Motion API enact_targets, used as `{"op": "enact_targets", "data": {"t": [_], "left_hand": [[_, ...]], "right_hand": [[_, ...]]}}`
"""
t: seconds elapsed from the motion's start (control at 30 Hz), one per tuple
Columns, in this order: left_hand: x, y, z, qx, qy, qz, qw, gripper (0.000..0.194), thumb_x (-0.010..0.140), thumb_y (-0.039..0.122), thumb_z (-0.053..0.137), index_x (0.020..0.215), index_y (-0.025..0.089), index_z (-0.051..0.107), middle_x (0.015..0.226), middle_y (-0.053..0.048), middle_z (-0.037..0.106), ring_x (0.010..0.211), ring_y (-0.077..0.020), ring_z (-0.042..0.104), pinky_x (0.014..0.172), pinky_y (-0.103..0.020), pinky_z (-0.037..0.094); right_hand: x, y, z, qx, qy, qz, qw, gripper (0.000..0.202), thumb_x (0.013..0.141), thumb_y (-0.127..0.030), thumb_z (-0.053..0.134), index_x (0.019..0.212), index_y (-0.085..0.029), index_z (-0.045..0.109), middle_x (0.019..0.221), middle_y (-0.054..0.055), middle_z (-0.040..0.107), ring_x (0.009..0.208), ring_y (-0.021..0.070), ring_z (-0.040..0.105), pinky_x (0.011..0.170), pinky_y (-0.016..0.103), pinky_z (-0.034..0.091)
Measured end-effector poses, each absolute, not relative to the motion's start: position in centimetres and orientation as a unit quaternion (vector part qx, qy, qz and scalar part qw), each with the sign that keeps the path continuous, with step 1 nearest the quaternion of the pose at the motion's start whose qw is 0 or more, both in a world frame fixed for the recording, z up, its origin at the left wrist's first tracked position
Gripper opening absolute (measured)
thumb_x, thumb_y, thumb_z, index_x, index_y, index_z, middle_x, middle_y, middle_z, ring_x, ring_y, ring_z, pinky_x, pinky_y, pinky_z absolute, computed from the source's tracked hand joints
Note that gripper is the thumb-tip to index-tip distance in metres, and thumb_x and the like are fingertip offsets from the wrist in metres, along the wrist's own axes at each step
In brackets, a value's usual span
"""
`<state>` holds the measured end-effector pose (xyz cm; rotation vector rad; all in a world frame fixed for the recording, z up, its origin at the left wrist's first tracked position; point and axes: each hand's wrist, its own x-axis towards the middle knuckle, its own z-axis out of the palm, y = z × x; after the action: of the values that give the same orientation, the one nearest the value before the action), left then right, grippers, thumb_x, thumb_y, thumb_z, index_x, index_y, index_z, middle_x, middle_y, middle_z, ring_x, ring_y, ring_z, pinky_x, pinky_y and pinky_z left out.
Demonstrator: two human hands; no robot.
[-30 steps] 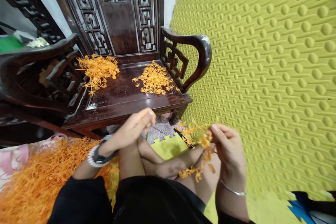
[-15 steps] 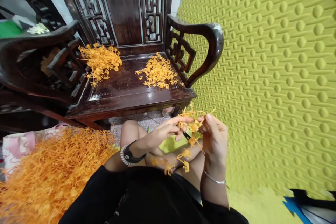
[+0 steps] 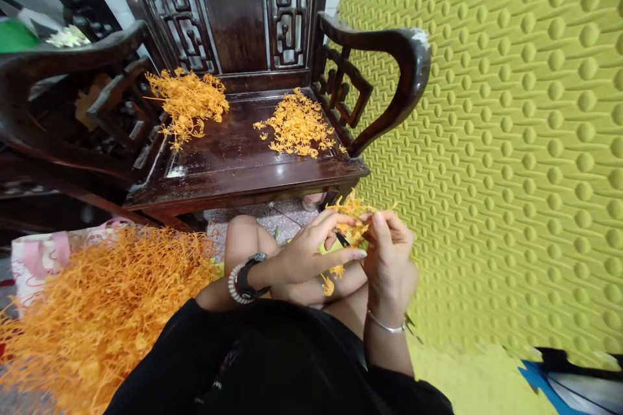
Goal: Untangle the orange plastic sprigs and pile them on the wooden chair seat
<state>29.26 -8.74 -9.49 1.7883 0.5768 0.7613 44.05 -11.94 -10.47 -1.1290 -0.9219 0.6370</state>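
Note:
My right hand (image 3: 390, 246) is closed, with thumb and fingertips pinching a thin stem of an orange plastic-looking sprig (image 3: 351, 230) above my crossed legs. Small curled clusters hang from the sprig. Reaching in from the left, my left hand (image 3: 316, 243) has its index finger stretched to the sprig and its thumb spread below. A narrow dark piece (image 3: 342, 239) shows beside its curled fingers; I cannot make out what it is or whether it is held. On the wooden chair seat (image 3: 233, 165) lie a tangled pile of sprigs (image 3: 187, 104) and a pile of small loose orange pieces (image 3: 299, 123).
A large heap of orange sprigs (image 3: 111, 311) spreads at my left beside a white and pink bag (image 3: 41, 262). The chair's curved right armrest (image 3: 389, 45) stands near the yellow bumpy mat (image 3: 487, 175). A blue and black item (image 3: 549, 379) lies at lower right.
My left thumb has spread away from the index finger, downward and to the right. The sprig's hanging clusters have shifted closer under my hands. My view has tilted slightly down.

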Motion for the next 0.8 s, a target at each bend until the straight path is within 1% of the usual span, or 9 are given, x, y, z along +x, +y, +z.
{"op": "enact_targets", "data": {"t": [0.1,0.17,0.23,0.3,0.47,0.6,0.67,0.73,0.8], "left_hand": [[29.4,-8.7,-10.0,0.767,0.244,0.331,0.492,0.037,0.088,0.044,0.06,0.117,0.02,0.055,0.104,-0.005,0.057,0.078,-0.0143,0.049,0.073,-0.028,0.042],[29.5,-8.7,-10.1,0.79,0.225,0.331,0.464,0.024,0.092,0.041,0.054,0.099,0.018,0.058,0.092,-0.003,0.058,0.078,-0.0146,0.05,0.074,-0.028,0.04],[29.5,-8.7,-9.9,0.815,0.186,0.311,0.452,0.027,0.096,0.037,0.047,0.078,0.017,0.051,0.074,0.001,0.052,0.07,-0.013,0.047,0.071,-0.028,0.036],[29.4,-8.6,-9.5,0.819,0.146,0.267,0.486,0.035,0.098,0.034,0.041,0.067,0.017,0.04,0.065,0.003,0.043,0.063,-0.0111,0.04,0.064,-0.028,0.032],[28.1,-9.2,-9.7,0.758,0.099,0.246,0.595,0.04,0.096,0.038,0.043,0.063,0.017,0.033,0.062,0.003,0.033,0.058,-0.0097,0.032,0.057,-0.027,0.027],[26.1,-10.0,-10.7,0.697,0.123,0.32,0.63,0.048,0.095,0.049,0.042,0.06,0.018,0.032,0.056,0.003,0.031,0.052,-0.0091,0.029,0.052,-0.028,0.027],[25.5,-9.5,-10.5,0.668,0.166,0.389,0.612,0.048,0.095,0.05,0.041,0.06,0.019,0.031,0.056,0.003,0.03,0.052,-0.0097,0.029,0.053,-0.028,0.028],[25.8,-8.6,-10.0,0.679,0.215,0.411,0.569,0.047,0.096,0.05,0.04,0.062,0.018,0.034,0.058,0.002,0.032,0.056,-0.0108,0.031,0.056,-0.028,0.03],[27.0,-7.7,-9.5,0.729,0.219,0.368,0.534,0.049,0.094,0.057,0.04,0.065,0.018,0.039,0.063,0.002,0.038,0.06,-0.0117,0.035,0.059,-0.029,0.031]], "right_hand": [[43.9,-12.3,-10.3,-0.492,-0.438,0.264,0.705,0.032,0.08,-0.049,0.068,0.068,-0.02,0.061,0.061,-0.002,0.053,0.054,0.0106,0.045,0.052,0.023,0.036],[43.9,-12.5,-10.1,-0.494,-0.462,0.239,0.697,0.034,0.08,-0.047,0.068,0.064,-0.02,0.055,0.059,-0.003,0.048,0.053,0.0103,0.042,0.051,0.024,0.034],[44.0,-12.7,-10.1,-0.518,-0.483,0.213,0.674,0.039,0.08,-0.042,0.068,0.058,-0.02,0.046,0.053,-0.005,0.039,0.049,0.0089,0.033,0.047,0.024,0.028],[43.8,-13.0,-10.1,-0.549,-0.501,0.188,0.642,0.047,0.081,-0.037,0.069,0.052,-0.02,0.035,0.049,-0.007,0.028,0.046,0.0076,0.025,0.045,0.025,0.021],[44.1,-14.2,-9.8,-0.611,-0.498,-0.012,0.615,0.05,0.08,-0.022,0.066,0.049,-0.02,0.027,0.049,-0.006,0.023,0.045,0.0071,0.023,0.048,0.028,0.02],[48.7,-14.4,-7.8,-0.574,-0.308,-0.176,0.738,0.041,0.082,-0.018,0.056,0.051,-0.024,0.03,0.048,-0.005,0.027,0.044,0.0113,0.035,0.053,0.031,0.027],[50.9,-14.3,-6.8,-0.52,-0.242,-0.23,0.786,0.041,0.08,-0.02,0.059,0.051,-0.025,0.03,0.045,-0.006,0.029,0.041,0.0109,0.032,0.053,0.032,0.026],[51.1,-14.3,-6.6,-0.542,-0.282,-0.191,0.768,0.039,0.079,-0.025,0.065,0.05,-0.025,0.04,0.046,-0.005,0.035,0.043,0.0126,0.036,0.055,0.034,0.029],[49.2,-14.3,-7.0,-0.585,-0.35,-0.091,0.726,0.041,0.083,-0.033,0.066,0.05,-0.024,0.043,0.048,-0.004,0.036,0.047,0.0139,0.038,0.054,0.034,0.03]]}}
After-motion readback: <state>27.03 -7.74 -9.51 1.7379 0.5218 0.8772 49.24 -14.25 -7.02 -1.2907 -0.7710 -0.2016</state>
